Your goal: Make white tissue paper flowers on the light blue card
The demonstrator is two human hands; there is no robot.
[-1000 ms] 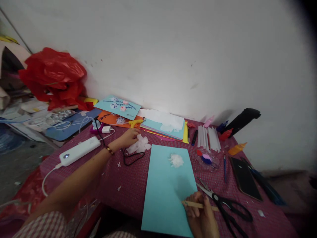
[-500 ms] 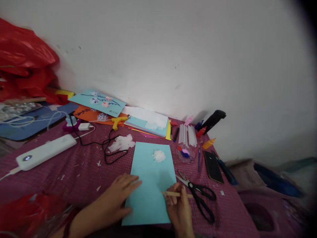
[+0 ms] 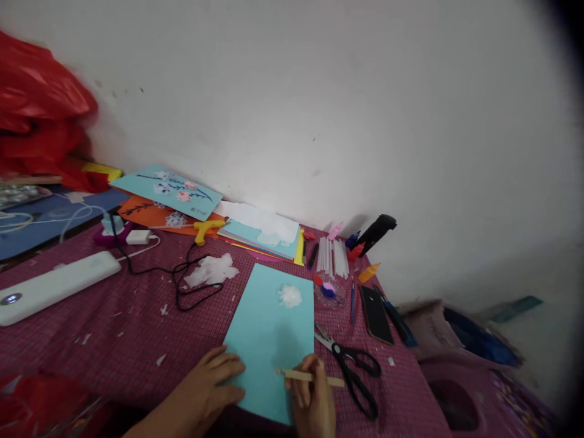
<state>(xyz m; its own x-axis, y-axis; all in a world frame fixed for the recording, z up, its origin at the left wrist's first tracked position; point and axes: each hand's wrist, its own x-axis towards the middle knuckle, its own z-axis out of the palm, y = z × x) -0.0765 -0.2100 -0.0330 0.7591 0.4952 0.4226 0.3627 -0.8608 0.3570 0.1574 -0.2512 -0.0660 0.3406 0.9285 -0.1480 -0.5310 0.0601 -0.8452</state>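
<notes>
The left hand (image 3: 222, 377) lies loosely spread on the blue sheet (image 3: 262, 331) on the tabletop (image 3: 123, 359), the right hand (image 3: 312, 395) grips a wooden stick (image 3: 294, 374) below the white tuft (image 3: 291, 296), seemingly poised for placing, which calls for a steady sheet

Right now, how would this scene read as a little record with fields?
Right grip: wooden stick held over the blue sheet
Left grip: open, resting at the sheet's left edge
On the sheet: white fluffy piece, near its far end
Right of the sheet: black-handled scissors, dark phone
Beyond its far left corner: yellow glue gun
</notes>
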